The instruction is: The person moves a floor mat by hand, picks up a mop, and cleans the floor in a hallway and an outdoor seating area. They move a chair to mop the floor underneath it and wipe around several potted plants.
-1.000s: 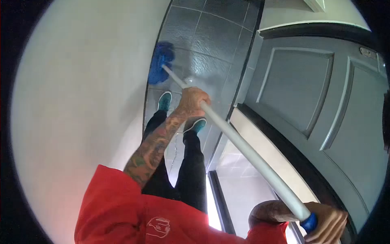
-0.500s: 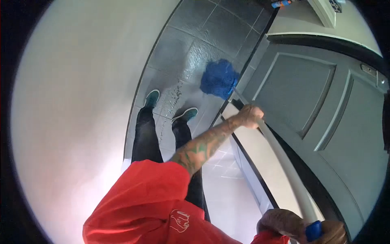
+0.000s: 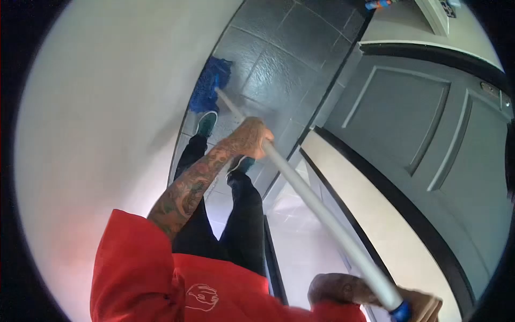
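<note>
Floor: dark grey glossy square-tiled floor (image 3: 289,64), pale grout lines, sheen of wet or reflected light across the middle tiles.
Left wall: plain white wall (image 3: 107,107) running along the left side, meeting the tiles at a curved-looking edge (lens distortion).
Right side: grey panelled door (image 3: 429,129) with raised rectangular mouldings, set in a black frame; a pale cream ledge (image 3: 375,214) with a black border lies below it.
Far top: small blue and orange object (image 3: 378,5) at the upper edge, too small to identify; no containers readable in view.
Mop head: blue fluffy microfibre mop head (image 3: 210,85) flat on the tiles, hard against the foot of the white wall, just beyond the left shoe.
Handle: long pale grey tubular mop handle (image 3: 322,209) slanting from the mop head down to the lower right, ending in a blue end cap (image 3: 401,311).
Left hand: left hand (image 3: 249,138), tattooed forearm, fingers curled tight around the handle's upper-middle stretch.
Right hand: right hand (image 3: 421,306) at the bottom edge, wrapped about the handle by the blue cap; partly cut off, but the grip reads as closed.
Person: red short-sleeved shirt (image 3: 161,273) with a white logo, black trousers, teal shoes (image 3: 206,123) standing on the tiles.
</note>
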A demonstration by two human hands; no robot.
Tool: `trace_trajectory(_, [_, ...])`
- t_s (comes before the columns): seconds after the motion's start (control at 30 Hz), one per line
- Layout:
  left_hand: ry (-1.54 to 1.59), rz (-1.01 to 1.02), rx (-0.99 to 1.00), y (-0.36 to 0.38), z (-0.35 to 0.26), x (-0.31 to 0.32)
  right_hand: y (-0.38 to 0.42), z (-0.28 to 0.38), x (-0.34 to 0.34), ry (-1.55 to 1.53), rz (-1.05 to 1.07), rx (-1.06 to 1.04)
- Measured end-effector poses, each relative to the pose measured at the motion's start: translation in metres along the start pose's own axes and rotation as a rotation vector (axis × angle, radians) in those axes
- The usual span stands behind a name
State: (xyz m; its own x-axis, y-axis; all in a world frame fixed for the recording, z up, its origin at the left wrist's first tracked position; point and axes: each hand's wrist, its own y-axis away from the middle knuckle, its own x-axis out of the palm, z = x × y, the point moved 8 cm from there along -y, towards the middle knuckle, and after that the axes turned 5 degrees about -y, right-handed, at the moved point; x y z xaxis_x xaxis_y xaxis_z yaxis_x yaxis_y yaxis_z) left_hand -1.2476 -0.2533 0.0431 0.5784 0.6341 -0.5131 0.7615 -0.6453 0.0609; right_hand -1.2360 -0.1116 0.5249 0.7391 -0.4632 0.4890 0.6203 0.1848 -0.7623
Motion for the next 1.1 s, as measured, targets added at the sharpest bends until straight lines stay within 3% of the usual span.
trace_trajectory(0.03, [-0.073, -0.024, -0.013, -0.002, 0.000, -0.004, 0.004, 0.004, 0.004, 0.011, -0.016, -0.042])
trace_trajectory(0.1, [-0.100, 0.006, -0.042, 0.014, -0.034, 0.030, 0.006, 0.021, 0.002, 0.101, -0.053, 0.227])
trace_trajectory(0.17, [0.067, -0.289, 0.056, -0.017, -0.066, 0.036, -0.009, 0.045, 0.020, 0.136, -0.024, 0.374])
trace_trajectory(0.23, [0.148, -0.396, 0.086, -0.028, -0.098, 0.087, -0.022, 0.047, 0.045, 0.344, -0.018, 0.431])
trace_trajectory(0.3, [0.346, -0.303, 0.125, -0.051, -0.121, 0.129, -0.020, 0.035, 0.065, 0.414, 0.001, 0.548])
trace_trajectory(0.33, [0.366, -0.230, 0.121, -0.061, -0.130, 0.146, -0.014, 0.042, 0.072, 0.736, -0.115, 0.602])
trace_trajectory(0.37, [0.382, -0.157, 0.120, -0.069, -0.136, 0.164, -0.012, 0.044, 0.080, 0.744, -0.108, 0.604])
trace_trajectory(0.5, [0.453, -0.205, 0.205, -0.077, -0.135, 0.165, 0.020, -0.007, 0.066, 1.096, -0.294, 1.127])
trace_trajectory(0.53, [0.419, 0.016, 0.123, -0.074, -0.131, 0.180, 0.017, -0.008, 0.074, 0.657, -0.046, 0.523])
trace_trajectory(0.6, [0.343, 0.389, -0.094, -0.049, -0.131, 0.177, 0.017, -0.018, 0.089, 0.562, -0.013, 0.501])
trace_trajectory(0.63, [0.350, 0.400, -0.089, -0.031, -0.131, 0.170, 0.014, -0.019, 0.100, 0.465, 0.038, 0.449])
trace_trajectory(0.7, [0.303, 0.206, 0.093, 0.006, -0.128, 0.130, 0.015, -0.009, 0.119, 0.347, 0.026, 0.360])
trace_trajectory(0.8, [0.174, 0.131, 0.055, 0.066, -0.103, 0.107, 0.024, -0.003, 0.131, 0.257, 0.025, 0.271])
trace_trajectory(0.9, [0.061, -0.142, 0.037, 0.124, -0.064, 0.061, 0.062, 0.017, 0.123, 0.084, -0.045, 0.121])
trace_trajectory(1.03, [-0.044, -0.047, -0.013, 0.148, -0.024, 0.085, 0.110, 0.026, 0.122, 0.072, -0.083, -0.030])
trace_trajectory(1.1, [-0.081, -0.225, -0.029, 0.138, -0.043, 0.097, 0.118, 0.060, 0.118, 0.140, -0.155, 0.041])
